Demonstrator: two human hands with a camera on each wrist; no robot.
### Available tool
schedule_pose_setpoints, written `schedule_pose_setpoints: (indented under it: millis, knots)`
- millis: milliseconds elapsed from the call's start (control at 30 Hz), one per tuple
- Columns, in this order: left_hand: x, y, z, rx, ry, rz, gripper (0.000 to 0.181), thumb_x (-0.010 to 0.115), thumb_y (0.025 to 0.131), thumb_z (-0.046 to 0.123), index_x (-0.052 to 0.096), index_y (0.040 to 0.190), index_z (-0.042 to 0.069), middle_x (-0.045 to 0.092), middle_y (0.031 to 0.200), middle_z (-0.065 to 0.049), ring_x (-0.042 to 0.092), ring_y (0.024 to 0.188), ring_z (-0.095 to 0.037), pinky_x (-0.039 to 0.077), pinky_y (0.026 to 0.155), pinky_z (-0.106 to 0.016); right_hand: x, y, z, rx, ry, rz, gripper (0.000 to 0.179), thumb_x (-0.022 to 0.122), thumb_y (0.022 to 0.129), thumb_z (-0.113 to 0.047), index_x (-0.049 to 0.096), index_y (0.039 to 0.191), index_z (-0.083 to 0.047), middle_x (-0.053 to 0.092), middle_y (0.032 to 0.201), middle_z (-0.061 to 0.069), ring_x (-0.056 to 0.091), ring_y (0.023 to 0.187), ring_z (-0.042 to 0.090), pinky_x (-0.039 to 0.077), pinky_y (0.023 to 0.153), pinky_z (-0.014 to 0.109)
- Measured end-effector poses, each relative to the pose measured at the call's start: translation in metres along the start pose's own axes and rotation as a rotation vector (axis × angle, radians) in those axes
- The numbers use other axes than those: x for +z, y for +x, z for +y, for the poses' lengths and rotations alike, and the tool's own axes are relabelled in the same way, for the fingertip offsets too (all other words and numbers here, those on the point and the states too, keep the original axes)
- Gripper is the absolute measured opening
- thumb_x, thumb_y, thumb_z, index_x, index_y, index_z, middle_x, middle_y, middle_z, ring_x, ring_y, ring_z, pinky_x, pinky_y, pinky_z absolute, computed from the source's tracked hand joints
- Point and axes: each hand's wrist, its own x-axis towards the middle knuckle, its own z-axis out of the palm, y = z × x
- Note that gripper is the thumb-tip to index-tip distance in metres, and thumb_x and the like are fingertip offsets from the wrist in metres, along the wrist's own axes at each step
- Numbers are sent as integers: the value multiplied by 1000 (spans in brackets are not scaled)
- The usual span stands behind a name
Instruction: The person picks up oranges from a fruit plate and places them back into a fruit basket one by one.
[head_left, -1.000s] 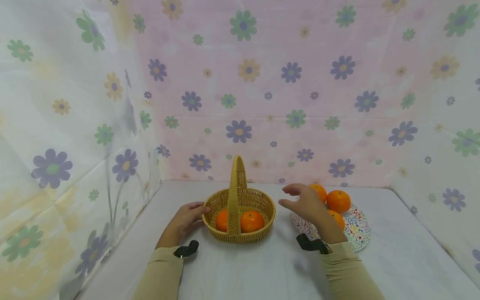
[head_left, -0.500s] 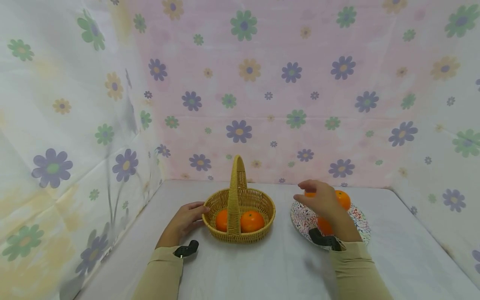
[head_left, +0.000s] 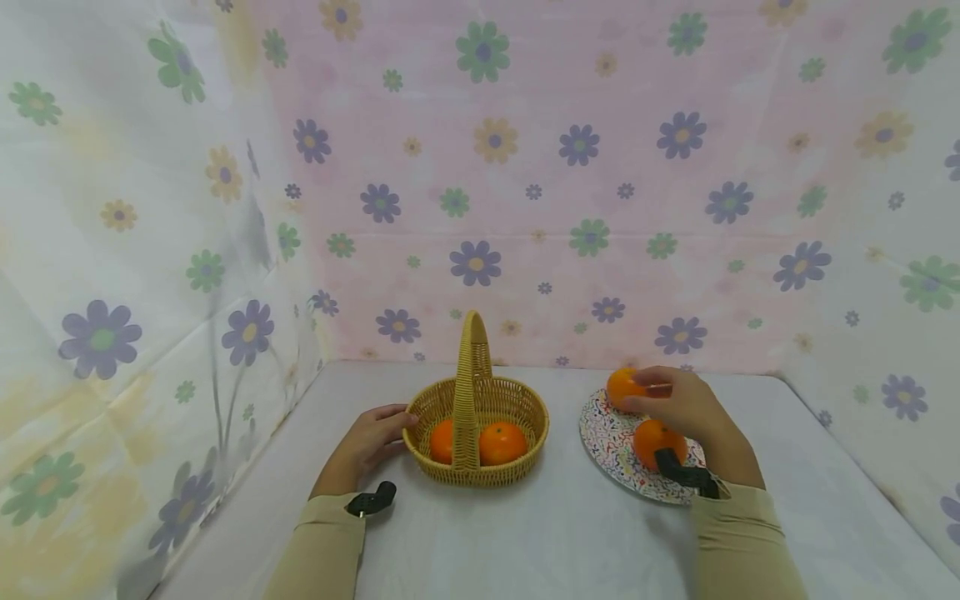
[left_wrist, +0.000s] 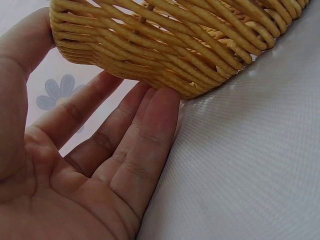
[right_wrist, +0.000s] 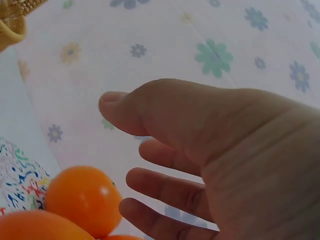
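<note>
Oranges [head_left: 658, 444] lay on the color-flecked round plate [head_left: 600, 433] to the right; from the head camera we saw two there, while the right wrist view gave us three, one just a sliver. We had our right hand [head_left: 690, 404] beside the far orange [head_left: 621, 389], thumb well apart and fingers slightly bent and spread; we could not tell whether a tip touched the peel. Left of the plate stood our upright wicker basket [head_left: 480, 477], with two more oranges [head_left: 502, 443] inside, seen on either side of its arched handle [head_left: 465, 383]. Our left hand [head_left: 371, 437] held its left side, thumb at the rim, nearly straight fingers against the outer wall, the last ones pressed together. Our beige sleeves [head_left: 326, 542] crossed the white-covered table [head_left: 480, 550], and a flowered cloth [head_left: 525, 225] hung behind.
</note>
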Motion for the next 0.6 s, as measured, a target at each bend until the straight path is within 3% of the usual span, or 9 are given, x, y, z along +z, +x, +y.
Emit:
schedule_pose_setpoints:
  millis: [267,600]
  knots:
    - [0,-2,2,0,10,-1,53,78,91,32,66,137,8,65,139,-12,68,114,-24,58,101,-40,-18,-6,23,63,78,48,81,78,86,-58,56,146,-8,54,149,25,56,131,45,59,97,50]
    - [0,-3,2,-1,7,-7,54,78,91,32,65,137,8,66,139,-12,68,113,-23,58,102,-41,-23,-7,39,200,72,162,88,73,90,-56,40,159,-12,32,163,29,33,146,55,42,108,70]
